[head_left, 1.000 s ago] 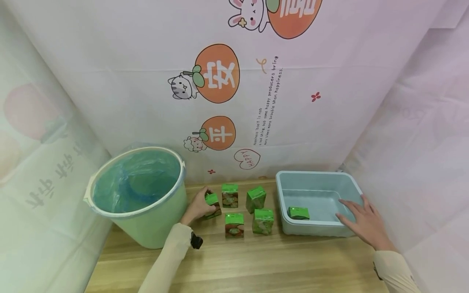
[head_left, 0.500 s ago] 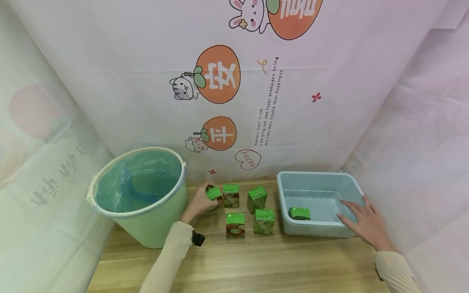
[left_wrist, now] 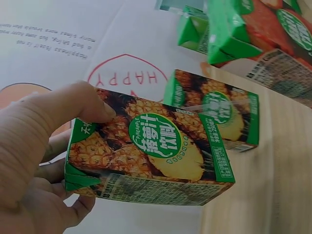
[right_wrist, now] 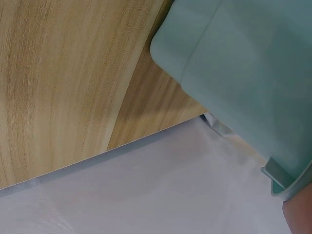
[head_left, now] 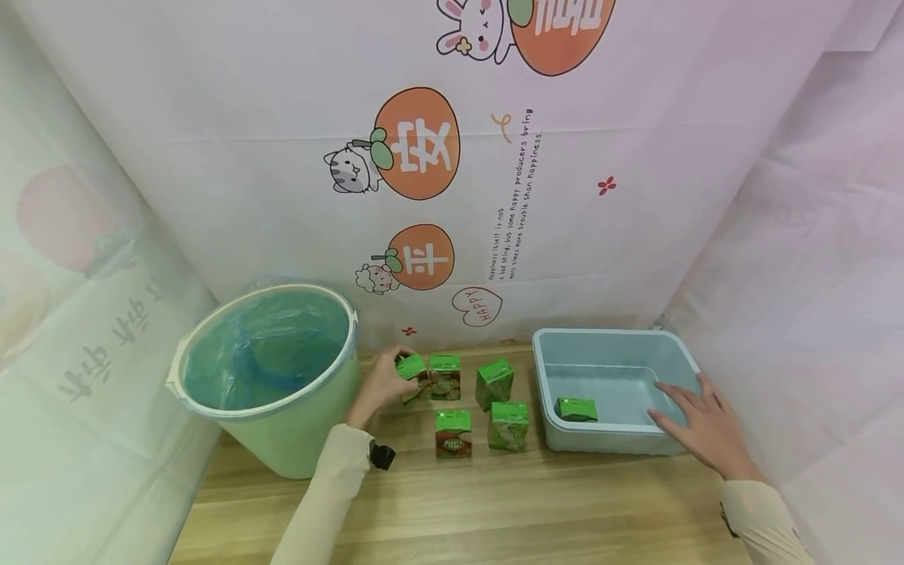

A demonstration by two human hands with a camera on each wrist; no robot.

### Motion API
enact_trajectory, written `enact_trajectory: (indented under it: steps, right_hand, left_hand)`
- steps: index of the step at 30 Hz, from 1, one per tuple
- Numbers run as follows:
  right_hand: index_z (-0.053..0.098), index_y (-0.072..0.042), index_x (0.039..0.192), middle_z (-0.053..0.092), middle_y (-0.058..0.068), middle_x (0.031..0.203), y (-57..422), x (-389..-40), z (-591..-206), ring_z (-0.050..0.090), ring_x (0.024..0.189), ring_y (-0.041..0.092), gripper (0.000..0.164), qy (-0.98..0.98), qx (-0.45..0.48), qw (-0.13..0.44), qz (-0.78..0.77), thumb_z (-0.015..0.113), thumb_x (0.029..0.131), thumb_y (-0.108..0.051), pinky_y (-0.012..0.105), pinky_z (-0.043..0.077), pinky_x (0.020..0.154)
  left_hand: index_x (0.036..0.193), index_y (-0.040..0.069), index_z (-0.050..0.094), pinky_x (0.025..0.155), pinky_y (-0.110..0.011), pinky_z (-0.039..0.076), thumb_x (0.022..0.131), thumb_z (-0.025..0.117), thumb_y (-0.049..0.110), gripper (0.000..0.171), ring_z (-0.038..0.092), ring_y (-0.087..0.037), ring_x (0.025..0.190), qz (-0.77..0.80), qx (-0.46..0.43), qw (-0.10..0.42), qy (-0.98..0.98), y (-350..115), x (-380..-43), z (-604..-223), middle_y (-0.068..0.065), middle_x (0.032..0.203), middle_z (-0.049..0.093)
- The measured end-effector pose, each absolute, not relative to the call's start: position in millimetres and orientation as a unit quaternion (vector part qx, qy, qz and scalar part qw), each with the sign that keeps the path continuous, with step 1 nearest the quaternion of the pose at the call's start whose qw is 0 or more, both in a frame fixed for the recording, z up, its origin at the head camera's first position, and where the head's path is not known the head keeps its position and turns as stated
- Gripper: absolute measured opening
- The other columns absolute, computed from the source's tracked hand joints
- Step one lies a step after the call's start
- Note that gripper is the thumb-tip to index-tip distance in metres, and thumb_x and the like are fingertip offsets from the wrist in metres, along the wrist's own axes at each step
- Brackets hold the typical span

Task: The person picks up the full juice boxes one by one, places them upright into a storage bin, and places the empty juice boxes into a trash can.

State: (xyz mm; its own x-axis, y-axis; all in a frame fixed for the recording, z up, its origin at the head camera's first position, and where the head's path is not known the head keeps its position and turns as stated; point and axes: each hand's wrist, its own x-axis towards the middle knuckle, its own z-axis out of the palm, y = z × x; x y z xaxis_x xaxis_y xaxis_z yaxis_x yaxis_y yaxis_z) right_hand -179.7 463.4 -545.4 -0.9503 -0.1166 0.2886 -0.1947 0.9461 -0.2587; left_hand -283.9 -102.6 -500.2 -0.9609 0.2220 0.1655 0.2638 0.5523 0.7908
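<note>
My left hand (head_left: 381, 386) pinches a pineapple juice carton (head_left: 413, 379) near the green bucket, thumb on its printed front. In the left wrist view that carton (left_wrist: 151, 146) is tilted, with pineapples on its face and green ends. A second pineapple juice carton (head_left: 445, 377) stands just right of it. Nearer the front is a red-printed carton (head_left: 453, 434), with two more green-topped cartons (head_left: 507, 426) to its right. My right hand (head_left: 713, 431) rests on the right front corner of a pale blue tub (head_left: 600, 440), fingers extended over its rim. One green-topped carton (head_left: 576, 409) lies inside the tub.
A light green bucket (head_left: 282, 443) lined with a bluish plastic bag stands at the left. A printed white cloth (head_left: 282, 188) hangs behind the wooden table (head_left: 494, 510), and more pale cloth (head_left: 826, 314) encloses both sides.
My left hand has shifted the pineapple juice carton slightly toward the back wall, bringing it beside the other pineapple carton. The right hand has stayed on the tub.
</note>
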Motion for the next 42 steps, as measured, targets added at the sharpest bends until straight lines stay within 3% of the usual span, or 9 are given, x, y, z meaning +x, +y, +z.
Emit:
enact_trajectory:
  steps: [10,20,29,42]
  right_hand:
    - [0.056,-0.008,0.148,0.057,0.033,0.143,462.5,-178.9,-544.4,0.014,0.153,0.061,0.061,-0.975,0.081,0.139,0.151,0.063,0.103,-0.048,0.075,0.016,0.117]
    - [0.056,-0.009,0.149,0.057,0.033,0.144,463.7,-178.2,-547.9,0.016,0.152,0.061,0.061,-0.975,0.078,0.139,0.153,0.063,0.103,-0.049,0.073,0.013,0.118]
    - [0.056,-0.008,0.149,0.057,0.033,0.144,463.4,-178.1,-545.8,0.016,0.152,0.061,0.062,-0.976,0.077,0.135,0.153,0.063,0.103,-0.049,0.072,0.012,0.120]
    - [0.057,-0.008,0.149,0.057,0.033,0.144,463.7,-179.2,-546.6,0.016,0.152,0.061,0.062,-0.975,0.082,0.138,0.154,0.063,0.103,-0.048,0.073,0.013,0.119]
  left_hand:
    - [0.121,0.000,0.070,0.066,-0.033,0.053,0.075,0.082,-0.002,0.047,0.060,-0.025,0.084,-0.441,-0.164,0.060,-0.880,-98.8,-287.0,-482.6,-0.019,0.109,0.068]
    - [0.122,-0.001,0.072,0.072,-0.035,0.053,0.077,0.083,0.004,0.046,0.060,-0.025,0.089,-0.415,-0.195,0.079,-0.885,-91.7,-287.5,-468.9,-0.022,0.126,0.069]
    - [0.120,0.000,0.073,0.069,-0.031,0.052,0.078,0.084,0.005,0.044,0.060,-0.021,0.084,-0.416,-0.214,0.077,-0.880,-76.2,-285.8,-450.3,-0.013,0.107,0.071]
    - [0.119,0.004,0.073,0.080,-0.039,0.046,0.082,0.084,0.009,0.039,0.057,-0.022,0.087,-0.417,-0.265,0.073,-0.866,-42.7,-289.5,-435.1,-0.009,0.107,0.071]
